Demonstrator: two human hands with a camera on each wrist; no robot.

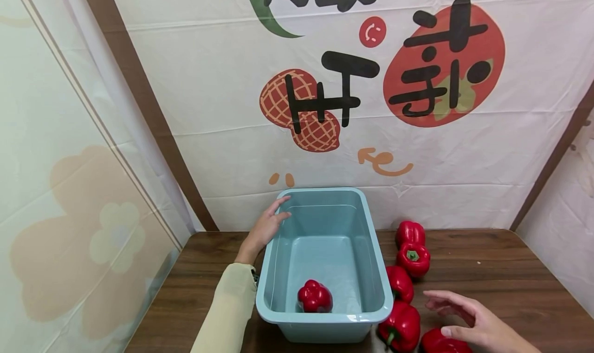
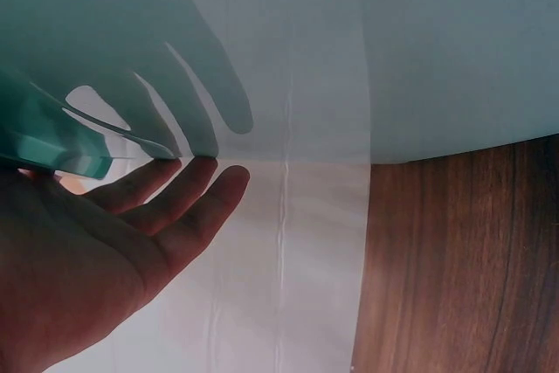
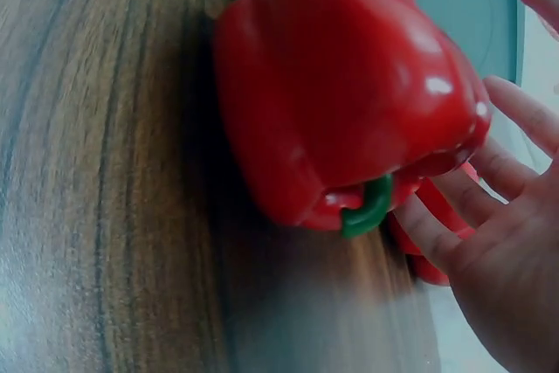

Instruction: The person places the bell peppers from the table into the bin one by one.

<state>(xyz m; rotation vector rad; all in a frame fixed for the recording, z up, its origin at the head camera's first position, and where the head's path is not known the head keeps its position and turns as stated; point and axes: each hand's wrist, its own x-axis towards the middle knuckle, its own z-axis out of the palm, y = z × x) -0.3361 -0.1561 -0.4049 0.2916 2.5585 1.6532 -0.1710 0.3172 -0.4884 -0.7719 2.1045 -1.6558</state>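
A light blue plastic bin (image 1: 325, 318) stands on the table with one red bell pepper (image 1: 314, 296) lying at its near end. My left hand (image 1: 265, 229) rests at the bin's left rim near the far corner. In the left wrist view, straight fingers (image 2: 188, 203) of that hand touch the bin's outer wall. My right hand (image 1: 480, 319) hovers with parted, loosely bent fingers over a bell pepper (image 1: 443, 342) at the bottom edge, partly out of frame. A large bell pepper (image 3: 349, 85) with a green stem lies close to that hand in the right wrist view; nothing is gripped.
Several red bell peppers line the bin's right side, among them one nearest the bin (image 1: 401, 324), one above it (image 1: 399, 283) and a stem-up one (image 1: 414, 259). The wooden table (image 1: 501, 270) ends at a printed cloth wall (image 1: 223, 152) behind.
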